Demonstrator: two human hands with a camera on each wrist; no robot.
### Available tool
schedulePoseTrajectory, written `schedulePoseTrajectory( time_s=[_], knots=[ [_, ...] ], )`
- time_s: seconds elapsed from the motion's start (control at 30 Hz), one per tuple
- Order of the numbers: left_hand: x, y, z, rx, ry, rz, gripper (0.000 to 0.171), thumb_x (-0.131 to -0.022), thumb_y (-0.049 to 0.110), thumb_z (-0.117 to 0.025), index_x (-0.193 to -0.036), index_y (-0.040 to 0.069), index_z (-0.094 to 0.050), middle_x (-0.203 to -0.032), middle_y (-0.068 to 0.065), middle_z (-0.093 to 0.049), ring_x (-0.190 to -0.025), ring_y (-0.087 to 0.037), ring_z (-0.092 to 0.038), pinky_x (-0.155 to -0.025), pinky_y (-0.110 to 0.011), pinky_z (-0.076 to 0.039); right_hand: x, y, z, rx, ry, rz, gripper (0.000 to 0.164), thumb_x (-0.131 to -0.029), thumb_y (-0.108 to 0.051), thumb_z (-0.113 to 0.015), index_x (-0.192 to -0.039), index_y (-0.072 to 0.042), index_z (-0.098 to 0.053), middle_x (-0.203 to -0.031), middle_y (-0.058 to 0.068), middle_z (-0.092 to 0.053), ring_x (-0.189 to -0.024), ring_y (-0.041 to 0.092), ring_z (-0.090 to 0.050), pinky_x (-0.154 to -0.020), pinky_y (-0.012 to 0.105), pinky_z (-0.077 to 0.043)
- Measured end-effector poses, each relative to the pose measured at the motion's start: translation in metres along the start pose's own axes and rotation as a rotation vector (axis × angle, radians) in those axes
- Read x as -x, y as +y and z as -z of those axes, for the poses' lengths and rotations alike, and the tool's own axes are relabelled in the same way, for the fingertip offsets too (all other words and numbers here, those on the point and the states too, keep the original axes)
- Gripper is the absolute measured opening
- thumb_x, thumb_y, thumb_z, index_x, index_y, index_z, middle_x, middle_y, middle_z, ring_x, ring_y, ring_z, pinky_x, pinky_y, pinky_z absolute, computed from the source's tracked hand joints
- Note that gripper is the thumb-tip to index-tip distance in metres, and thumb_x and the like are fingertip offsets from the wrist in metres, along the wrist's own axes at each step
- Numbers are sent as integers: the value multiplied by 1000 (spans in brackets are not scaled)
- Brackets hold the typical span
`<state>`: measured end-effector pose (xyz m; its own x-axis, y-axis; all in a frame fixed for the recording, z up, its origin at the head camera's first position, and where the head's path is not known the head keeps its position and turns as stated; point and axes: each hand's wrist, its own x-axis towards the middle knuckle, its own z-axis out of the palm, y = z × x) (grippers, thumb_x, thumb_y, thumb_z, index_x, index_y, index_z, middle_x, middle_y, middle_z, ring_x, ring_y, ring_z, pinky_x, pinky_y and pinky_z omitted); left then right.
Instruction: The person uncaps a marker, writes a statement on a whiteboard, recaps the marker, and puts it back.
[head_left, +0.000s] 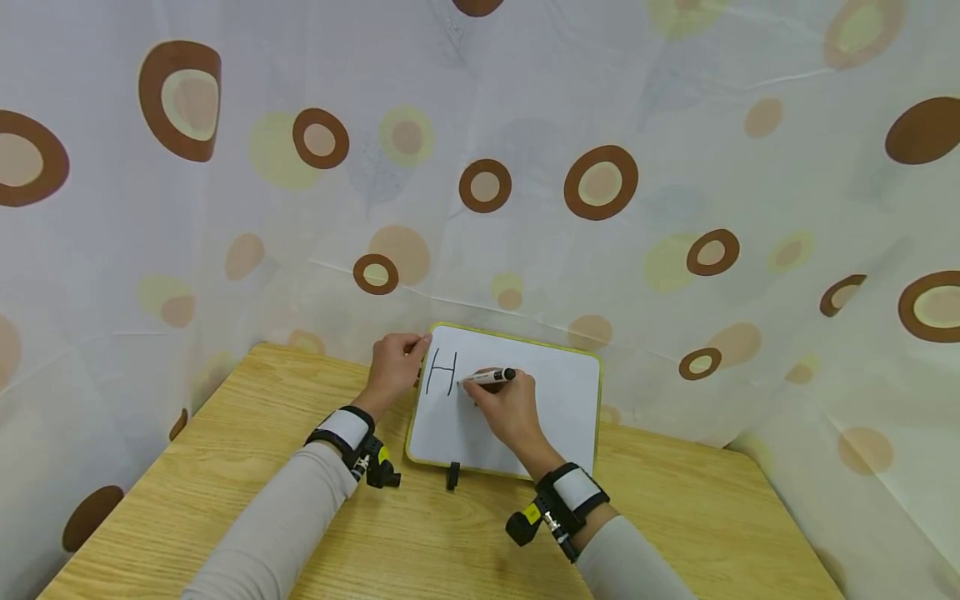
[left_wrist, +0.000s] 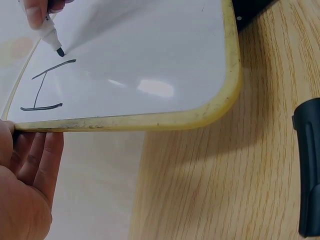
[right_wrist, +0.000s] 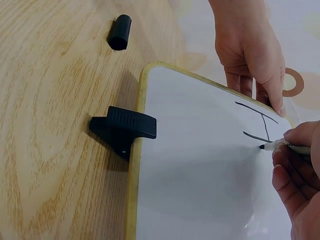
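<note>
A person's right hand (head_left: 512, 408) pinches a marker (head_left: 487, 377) beside a letter H (head_left: 443, 368) on a whiteboard (head_left: 558, 392) near the desk's (head_left: 435, 550) far edge, the wrist (head_left: 549, 460) hiding some lower edge. The left hand (head_left: 395, 367) pinches its left edge. A black clip (right_wrist: 131, 123) and black cap (right_wrist: 120, 32) sit below.

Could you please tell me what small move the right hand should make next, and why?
I'd suggest the right hand begin a stroke just beside the H, since the bare tip of the marker is right there and the left hand grips the board.
</note>
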<state>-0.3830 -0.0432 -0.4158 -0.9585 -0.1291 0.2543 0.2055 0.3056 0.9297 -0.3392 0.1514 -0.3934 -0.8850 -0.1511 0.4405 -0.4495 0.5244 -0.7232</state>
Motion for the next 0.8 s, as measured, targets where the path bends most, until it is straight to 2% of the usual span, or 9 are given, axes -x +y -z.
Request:
schedulePoseTrajectory(
  time_s=[0.8],
  knots=[
    [-1, -1, 0, 2, 5, -11, 31, -106, 27, -59, -104, 2, -77, -91, -12, -71, -65, -19, -63, -55, -28, -57, 1, 1, 5, 36, 2, -14, 4, -87, -9, -81, -88, -6, -79, -74, 2, -73, -60, 12, -65, -56, 26, -54]
  ],
)
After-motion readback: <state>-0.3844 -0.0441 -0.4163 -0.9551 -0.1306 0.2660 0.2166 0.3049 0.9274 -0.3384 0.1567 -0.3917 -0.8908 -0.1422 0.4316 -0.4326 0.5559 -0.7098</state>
